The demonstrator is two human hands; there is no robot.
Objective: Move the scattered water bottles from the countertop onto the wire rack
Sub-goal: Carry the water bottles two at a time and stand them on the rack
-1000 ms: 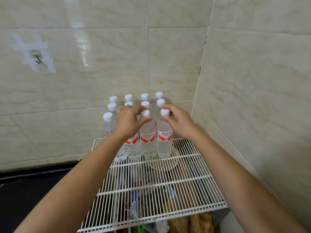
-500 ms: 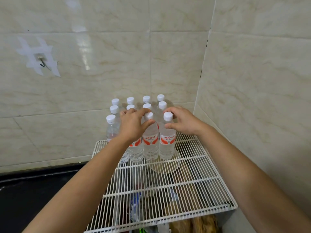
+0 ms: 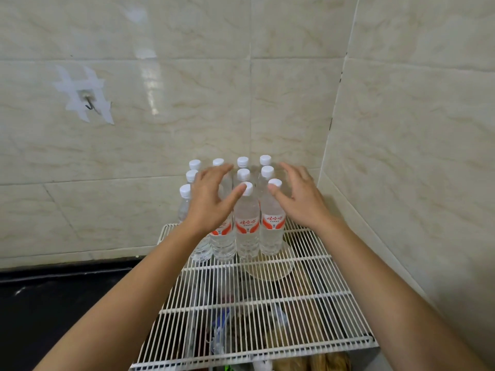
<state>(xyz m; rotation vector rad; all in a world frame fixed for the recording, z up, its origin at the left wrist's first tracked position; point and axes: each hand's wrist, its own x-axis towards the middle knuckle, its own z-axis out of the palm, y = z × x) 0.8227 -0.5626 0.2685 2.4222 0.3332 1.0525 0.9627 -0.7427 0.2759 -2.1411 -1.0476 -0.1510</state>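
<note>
The water bottles (image 3: 247, 223) are seen upright in tight rows at the back of the wire rack (image 3: 267, 303), by the tiled corner. The left hand (image 3: 211, 202) and right hand (image 3: 300, 199) are spread over the caps, fingers loose, nothing gripped
</note>
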